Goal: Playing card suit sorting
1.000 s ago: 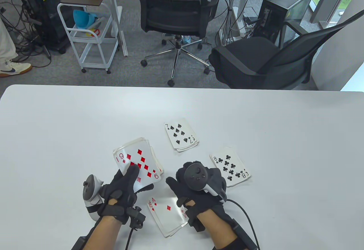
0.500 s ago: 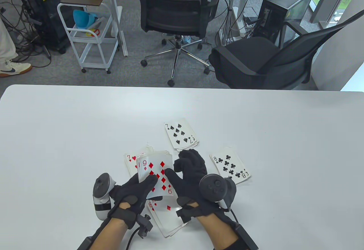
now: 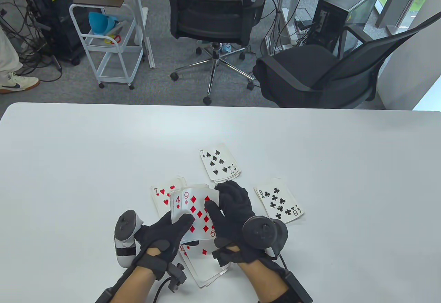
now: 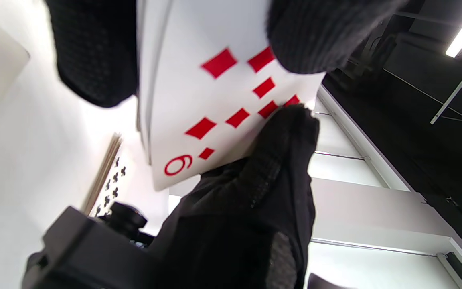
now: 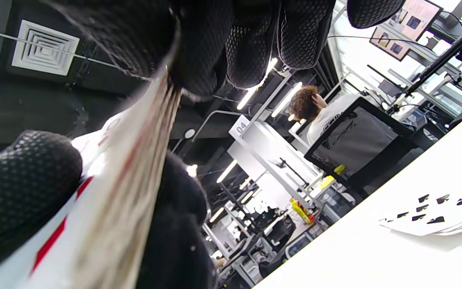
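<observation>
both hands are up over the near side of the white table (image 3: 86,151), and the held deck (image 3: 193,213) sits right between them. the left hand (image 3: 165,237) grips the deck from below and the left, thumb laid across the face. the right hand (image 3: 234,213) has its thumb on the nine of diamonds (image 3: 200,210) and its fingers curled round that card's far edge, so it looks like a pinch on the top card. the nine is slid a touch rightward, and a four of diamonds (image 3: 177,200) peeks out at its left edge.

here's the relation that matters: the nine's long axis runs from the far-left down toward the person, and the diamonds pile (image 3: 203,261), eight on top, lies directly beneath the hands, nearest the person. my read is that the nine goes there, a short drop down, with the right hand much the better placed to carry it.

other piles: seven of hearts (image 3: 162,196) just left of the deck, partly covered by it; seven of spades (image 3: 218,162) beyond; eight of clubs (image 3: 279,201) to the right.

hard to make out: the diamonds pile is half hidden by both wrists, the deck's thickness is unclear, and the right wrist view shows only a blurred card edge between dark fingers.
</observation>
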Motion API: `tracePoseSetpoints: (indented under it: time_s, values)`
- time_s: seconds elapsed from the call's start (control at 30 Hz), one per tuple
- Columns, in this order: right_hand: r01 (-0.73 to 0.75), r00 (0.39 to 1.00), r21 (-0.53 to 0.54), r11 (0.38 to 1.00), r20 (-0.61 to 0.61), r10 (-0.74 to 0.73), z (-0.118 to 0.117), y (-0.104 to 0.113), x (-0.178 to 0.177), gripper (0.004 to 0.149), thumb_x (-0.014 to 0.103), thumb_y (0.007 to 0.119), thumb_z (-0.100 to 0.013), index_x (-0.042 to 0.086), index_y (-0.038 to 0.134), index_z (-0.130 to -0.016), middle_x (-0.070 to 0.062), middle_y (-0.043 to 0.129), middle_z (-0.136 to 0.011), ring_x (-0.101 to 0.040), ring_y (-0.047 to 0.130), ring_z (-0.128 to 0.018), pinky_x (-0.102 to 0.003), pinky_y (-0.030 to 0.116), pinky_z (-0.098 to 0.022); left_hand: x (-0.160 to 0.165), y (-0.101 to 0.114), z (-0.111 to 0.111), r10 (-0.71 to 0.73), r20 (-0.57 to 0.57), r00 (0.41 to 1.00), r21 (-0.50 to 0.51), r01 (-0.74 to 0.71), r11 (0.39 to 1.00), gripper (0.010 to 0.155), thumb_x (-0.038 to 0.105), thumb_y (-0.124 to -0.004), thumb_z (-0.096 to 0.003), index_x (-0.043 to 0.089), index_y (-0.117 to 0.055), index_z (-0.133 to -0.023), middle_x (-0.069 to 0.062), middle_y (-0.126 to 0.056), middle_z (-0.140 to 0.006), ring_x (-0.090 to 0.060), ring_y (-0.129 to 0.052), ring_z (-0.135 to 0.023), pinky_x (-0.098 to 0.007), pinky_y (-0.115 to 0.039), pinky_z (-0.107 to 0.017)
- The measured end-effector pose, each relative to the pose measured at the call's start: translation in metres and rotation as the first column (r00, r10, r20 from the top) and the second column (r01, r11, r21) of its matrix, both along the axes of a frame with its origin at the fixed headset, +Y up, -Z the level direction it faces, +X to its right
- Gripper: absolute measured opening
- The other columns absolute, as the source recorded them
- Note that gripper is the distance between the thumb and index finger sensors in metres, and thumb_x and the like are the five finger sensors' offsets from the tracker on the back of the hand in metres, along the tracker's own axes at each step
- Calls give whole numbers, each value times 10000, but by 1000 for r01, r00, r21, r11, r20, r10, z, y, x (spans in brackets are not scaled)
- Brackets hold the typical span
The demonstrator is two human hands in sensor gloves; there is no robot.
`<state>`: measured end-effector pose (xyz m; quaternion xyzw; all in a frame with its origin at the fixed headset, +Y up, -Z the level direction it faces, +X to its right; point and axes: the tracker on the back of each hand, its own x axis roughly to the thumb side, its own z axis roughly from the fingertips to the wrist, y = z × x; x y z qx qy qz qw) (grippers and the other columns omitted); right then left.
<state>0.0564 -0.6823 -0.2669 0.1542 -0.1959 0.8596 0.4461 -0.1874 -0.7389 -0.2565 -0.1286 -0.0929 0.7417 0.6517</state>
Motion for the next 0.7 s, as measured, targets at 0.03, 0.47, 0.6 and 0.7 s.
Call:
tracePoseSetpoints:
  time_s: [0.03, 0.47, 0.6, 0.7]
  values:
    - [1, 1000, -6, 1000, -1, -1, -1, 0, 1, 375, 393, 807, -533, 116, 877, -774, -132, 723, -998, -470, 595, -998, -715, 444, -696, -1, 0, 0, 10, -6, 1000, -2, -10, 1000, 538, 510, -821, -531, 242, -722, -986, -22, -894, -923, -281, -1003, -753, -396, -947, -460]
    - [63, 996, -110, 992, 71, -56, -14, -6, 23, 388, 369, 857, -524, 128, 842, -828, -144, 694, -1009, -485, 566, -1003, -728, 417, -691, -14, 4, -2, 100, -89, 991, 17, -99, 995, 528, 504, -795, -539, 250, -710, -994, -20, -878, -940, -285, -987, -775, -407, -937, -479]
    - [125, 989, -192, 973, 106, -106, -22, -12, 36, 380, 366, 848, -529, 111, 858, -810, -149, 692, -1007, -491, 559, -1000, -731, 410, -687, -22, 12, -1, 184, -123, 975, 70, -177, 982, 525, 509, -792, -539, 255, -714, -992, -14, -882, -937, -278, -991, -773, -403, -939, -479]
    - [78, 997, -308, 948, 46, -67, -28, -16, 37, 375, 349, 864, -533, 99, 862, -812, -171, 651, -1032, -510, 504, -1014, -741, 376, -689, -25, 14, -1, 229, -134, 964, 88, -218, 972, 525, 511, -791, -539, 256, -715, -990, -10, -885, -934, -275, -993, -770, -402, -940, -478]
